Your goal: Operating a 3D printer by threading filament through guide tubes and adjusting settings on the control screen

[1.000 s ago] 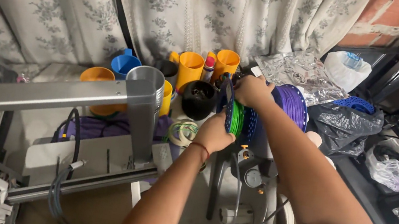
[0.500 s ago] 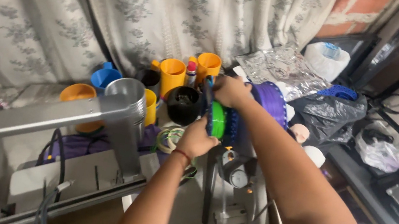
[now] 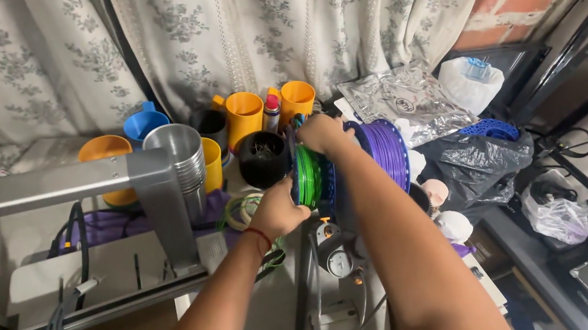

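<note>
Green filament spool [image 3: 306, 176] held upright just right of the black cup [image 3: 261, 158], gripped below by the left hand [image 3: 278, 210], fingers curled shut on its rim, topped by the right hand [image 3: 321, 133], fingers closed over it, purple spool [image 3: 387, 149] just behind.

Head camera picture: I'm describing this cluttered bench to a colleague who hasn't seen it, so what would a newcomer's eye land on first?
Most likely the green filament spool at the centre, gripped from above by the right hand and from below by the left hand. Just right of it stands a purple filament spool. Behind them, a cluster of orange cups stands out against the flowered curtain.
</note>
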